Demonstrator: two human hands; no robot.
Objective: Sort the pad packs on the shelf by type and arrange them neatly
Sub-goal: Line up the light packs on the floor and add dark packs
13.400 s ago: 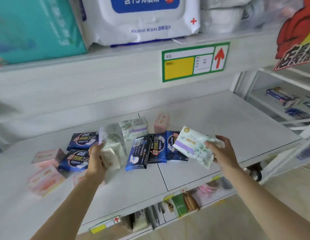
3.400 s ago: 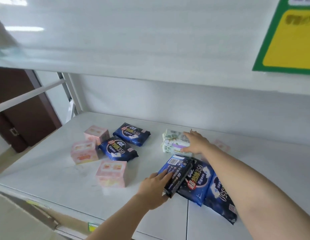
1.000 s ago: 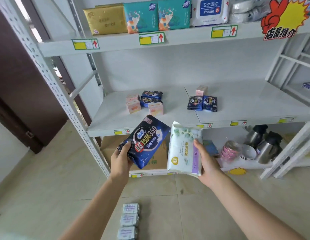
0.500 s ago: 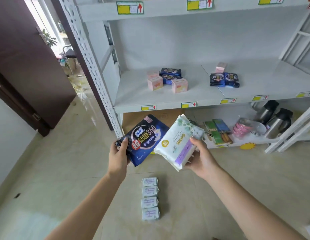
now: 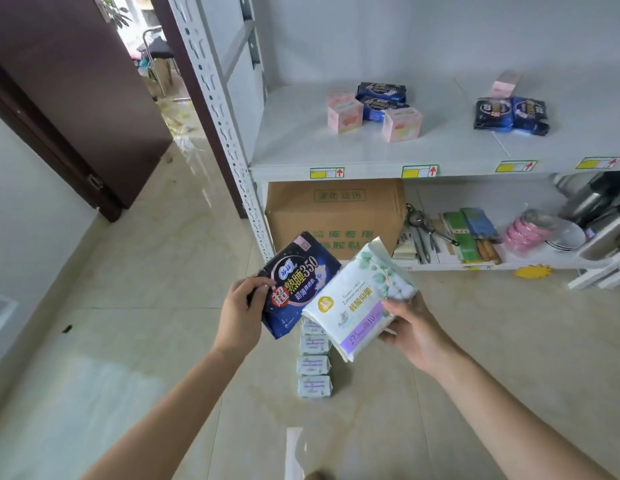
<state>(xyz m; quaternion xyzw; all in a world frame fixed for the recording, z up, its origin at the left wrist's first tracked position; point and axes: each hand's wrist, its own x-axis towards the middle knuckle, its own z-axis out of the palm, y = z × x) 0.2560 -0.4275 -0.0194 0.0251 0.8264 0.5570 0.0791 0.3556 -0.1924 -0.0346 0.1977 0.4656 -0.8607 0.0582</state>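
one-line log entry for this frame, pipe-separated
left hand: holds dark blue pad pack | right hand: holds white pad pack | floor: white packs in a row | shelf: pink and blue packs unsorted

Navy pack [image 5: 299, 285] and white pack [image 5: 358, 301] held tilted near; pink boxes [image 5: 344, 115] and navy packs [image 5: 511, 114] lie far on the shelf [image 5: 294, 147].

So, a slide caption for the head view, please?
Left hand holds dark blue pack, right hand white pack.
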